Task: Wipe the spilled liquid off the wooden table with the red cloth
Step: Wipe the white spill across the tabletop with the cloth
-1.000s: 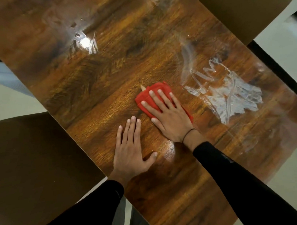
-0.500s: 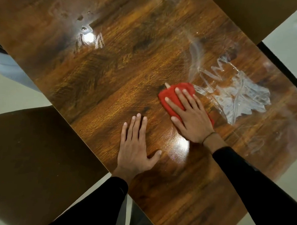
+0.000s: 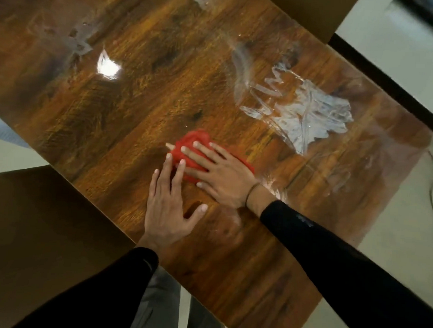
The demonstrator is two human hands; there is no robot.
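A bunched red cloth (image 3: 196,141) lies on the glossy wooden table (image 3: 143,106) near its middle. My right hand (image 3: 222,172) presses flat on top of the cloth, fingers spread and pointing left. My left hand (image 3: 167,206) lies flat on the table just below, its fingertips touching the cloth's left edge. A smeared patch of spilled liquid (image 3: 309,115) glistens up and to the right of the cloth. A fainter wet patch (image 3: 74,40) sits at the far left of the table.
A dark brown surface (image 3: 34,230) adjoins the table's near left edge. Another brown panel (image 3: 314,12) stands at the far right corner. Pale floor (image 3: 401,55) with a thin cable (image 3: 432,198) lies to the right.
My right hand slid the cloth right toward the spill, then back left and nearer to me. The left hand's fingertips now touch the cloth. The view shifted.
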